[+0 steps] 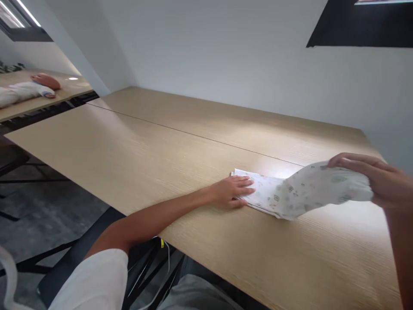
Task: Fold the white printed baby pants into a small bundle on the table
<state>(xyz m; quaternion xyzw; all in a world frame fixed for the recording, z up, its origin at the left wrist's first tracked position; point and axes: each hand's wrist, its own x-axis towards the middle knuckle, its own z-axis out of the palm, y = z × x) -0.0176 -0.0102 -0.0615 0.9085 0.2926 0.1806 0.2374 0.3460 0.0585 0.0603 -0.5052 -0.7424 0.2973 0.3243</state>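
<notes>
A white cloth [298, 193] with a small scattered print lies partly folded on the wooden table. Its left part is flat and layered, and its right part rises off the tabletop in a curve. My left hand [234, 192] rests on the flat left end, palm down with fingers stretched out. At the raised right end, my right hand [368, 174] grips the cloth, thumb and fingers closed around its edge. The cloth hides part of that grip.
The light wooden table [129, 155] has a seam along its length and meets a white wall [209, 56]. On another table at the far left lies a baby doll [29, 90] in white clothing. A dark chair [77, 258] and a white cable [167, 258] are below the near edge.
</notes>
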